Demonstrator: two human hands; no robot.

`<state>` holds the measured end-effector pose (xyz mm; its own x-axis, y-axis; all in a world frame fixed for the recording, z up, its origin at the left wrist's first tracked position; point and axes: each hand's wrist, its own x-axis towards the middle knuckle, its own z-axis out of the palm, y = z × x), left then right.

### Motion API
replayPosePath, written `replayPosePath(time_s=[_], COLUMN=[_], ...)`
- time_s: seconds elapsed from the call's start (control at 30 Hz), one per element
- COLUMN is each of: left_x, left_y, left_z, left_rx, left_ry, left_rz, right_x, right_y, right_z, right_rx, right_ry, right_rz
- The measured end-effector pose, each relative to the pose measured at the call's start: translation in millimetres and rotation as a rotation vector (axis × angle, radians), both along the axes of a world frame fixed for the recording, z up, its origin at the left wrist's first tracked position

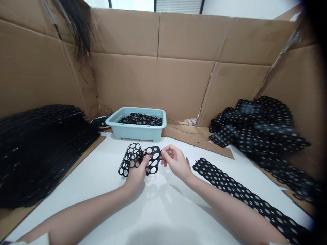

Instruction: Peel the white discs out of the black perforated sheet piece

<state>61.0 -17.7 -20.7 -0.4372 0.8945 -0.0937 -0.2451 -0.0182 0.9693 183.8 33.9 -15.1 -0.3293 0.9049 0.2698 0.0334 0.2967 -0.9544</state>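
A short black strip with large round holes [154, 160] is raised above the white table. My left hand [136, 177] grips its middle, thumb on top, and the strip's left part curls over behind my fingers. At the strip's right edge, my right hand [177, 162] has thumb and forefinger pinched together on the edge or a small bit at it; the exact spot is too small to make out. Right of that hand, a long black strip with rows of round holes [235, 185] lies flat on the table, partly behind my right forearm.
A light blue basin [138, 132] holding black holed pieces [140, 119] stands at the back. Black stacked material [38, 153] fills the left side. A heap of black holed strips [258, 126] lies on the right. Cardboard walls [153, 78] enclose the white table [163, 211].
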Motion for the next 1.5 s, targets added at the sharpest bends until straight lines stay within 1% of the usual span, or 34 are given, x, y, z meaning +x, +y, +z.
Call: replayPosePath(time_s=[0.1, 0.2, 0.37, 0.43, 0.53, 0.57, 0.6, 0.63, 0.77, 0.8, 0.87, 0.9, 0.93, 1.03, 1.07, 1.1, 1.17, 1.23, 1.3, 1.37, 1.4, 1.43, 1.47, 1.5], left_x=[1, 1, 0, -1, -3, -4, -4, -5, -4, -4, -4, -4, -4, -3, -2, -2, -1, 0, 1, 2, 3, 4, 5, 7], left_y=[-1, -2, -3, -4, -3, -3, -2, -2, -4, -4, -6, -6, -7, -7, -7, -7, -8, -8, -9, -9, -9, -9, -9, -9], left_z=[1.2, 1.0, -1.9, -4.4, -8.4, -9.3, -9.9, -10.1, -9.1, -8.8, -8.7, -8.9, -9.2, -10.1, -10.3, -10.5, -11.1, -11.8, -11.8, -10.6, -9.8, -9.1, -8.6, -8.6], left_rx=[0.03, 0.05, 0.065, 0.067, 0.041, 0.04, 0.045, 0.055, 0.061, 0.062, 0.075, 0.08, 0.08, 0.073, 0.08, 0.092, 0.106, 0.08, 0.038, 0.007, -0.003, -0.016, -0.032, -0.048], left_ry=[-0.046, -0.065, -0.085, -0.079, -0.057, -0.044, -0.022, 0.007, 0.116, 0.128, 0.144, 0.148, 0.153, 0.151, 0.146, 0.136, 0.102, 0.055, 0.036, 0.056, 0.078, 0.099, 0.121, 0.139], left_rz=[0.01, -0.001, -0.01, -0.007, -0.001, -0.005, -0.009, -0.011, -0.035, -0.055, -0.092, -0.103, -0.114, -0.134, -0.138, -0.148, -0.187, -0.217, -0.202, -0.167, -0.159, -0.157, -0.16, -0.169], right_x=[-3, -6, -9, -6, 4, 7, 9, 11, 5, 3, 1, 1, 1, 2, 3, 5, 14, 37, 78, 134, 166, 200, 234, 268], right_y=[-7, -11, -15, -14, -9, -8, -7, -7, -12, -13, -12, -11, -10, -4, -2, 0, 4, 9, 12, 10, 5, -3, -12, -23], right_z=[3.2, 1.4, -1.5, 1.3, 8.2, 9.8, 10.5, 10.0, -0.3, -2.7, -5.0, -4.8, -4.1, -1.7, -1.3, -0.9, 1.6, 8.6, 20.6, 34.0, 39.3, 42.6, 43.5, 41.7], right_rx=[0.012, 0.051, 0.187, 0.248, 0.329, 0.348, 0.368, 0.39, 0.561, 0.592, 0.613, 0.593, 0.531, 0.23, 0.153, 0.108, 0.102, 0.116, 0.15, 0.182, 0.195, 0.187, 0.149, 0.149], right_ry=[0.056, 0.128, 0.093, 0.084, 0.044, 0.005, -0.049, -0.122, -0.392, -0.432, -0.48, -0.484, -0.46, -0.291, -0.24, -0.204, -0.166, -0.112, -0.038, 0.017, 0.016, -0.031, -0.104, -0.169], right_rz=[-0.035, -0.048, -0.131, -0.204, -0.372, -0.41, -0.416, -0.381, -0.097, -0.062, -0.051, -0.046, -0.025, 0.072, 0.085, 0.08, 0.019, -0.101, -0.301, -0.509, -0.656, -0.757, -0.82, -0.917])
